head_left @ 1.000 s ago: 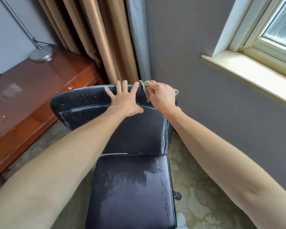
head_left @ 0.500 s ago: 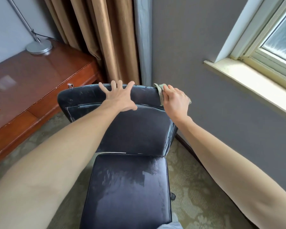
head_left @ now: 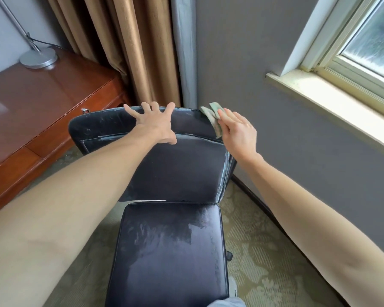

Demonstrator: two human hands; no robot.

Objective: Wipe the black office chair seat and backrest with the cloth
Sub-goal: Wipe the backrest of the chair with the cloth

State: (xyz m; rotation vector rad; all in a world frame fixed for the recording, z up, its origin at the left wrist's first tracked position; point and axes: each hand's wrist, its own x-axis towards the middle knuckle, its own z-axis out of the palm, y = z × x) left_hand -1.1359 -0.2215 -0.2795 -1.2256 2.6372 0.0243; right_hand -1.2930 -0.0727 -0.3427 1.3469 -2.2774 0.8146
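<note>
R hand [head_left: 238,131] — fingers extended, pressing pale green cloth [head_left: 213,117] flat against top R corner of backrest [head_left: 177,169]; cloth folded, draped over corner edge, lower flap hanging down side.
L hand [head_left: 152,124] — spread wide, palm down on top edge of backrest, fingertips curled over rim, holding nothing; near R hand, not touching.
Backrest — black, scuffed w/ pale marks along top band and R seam; upright, tilted slightly away.
Seat [head_left: 171,253] — black, glossy, streaky smear pattern across surface; directly below backrest, thin gap btwn.
Wooden desk [head_left: 42,103] — L of chair, reddish-brown, drawer w/ small keyhole fitting near chair's top L corner.
Lamp base [head_left: 38,57] — round, silver, at back of desk, cable attached.
Curtains [head_left: 120,47] — tan, behind chair.
Grey wall [head_left: 253,52], window sill [head_left: 333,100] — R side.
Patterned carpet [head_left: 264,262] — beneath.
</note>
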